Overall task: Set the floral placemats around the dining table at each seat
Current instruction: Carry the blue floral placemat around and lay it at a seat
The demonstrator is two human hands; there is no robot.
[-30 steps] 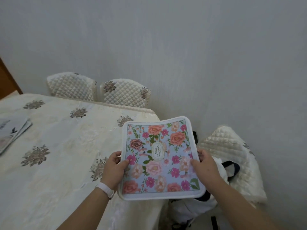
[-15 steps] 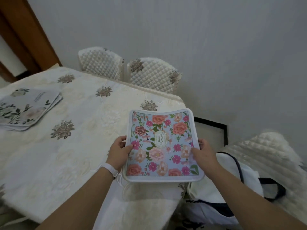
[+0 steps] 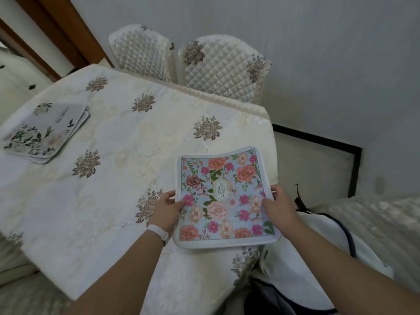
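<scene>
A square floral placemat (image 3: pixel 223 196), pale blue with pink and orange flowers and a white border, hovers just over the right end of the dining table (image 3: pixel 118 169). My left hand (image 3: pixel 167 209) pinches its left edge, thumb on top. My right hand (image 3: pixel 278 206) grips its right edge, thumb lying on the print. The mat sags slightly and its far edge curls up. A stack of grey-green floral placemats (image 3: pixel 46 131) lies at the table's far left.
The table wears a cream quilted cloth with embroidered flowers. Two quilted chairs (image 3: pixel 218 64) stand at the far side against the wall. Another quilted chair (image 3: pixel 377 219) holds a white bag with dark straps (image 3: pixel 318 253) at my right. A wooden door frame (image 3: pixel 61 30) rises at the upper left.
The view has swung left and down, bringing the stack of mats into sight. The held placemat has come lower and further over the table's right end. Both hands keep their hold.
</scene>
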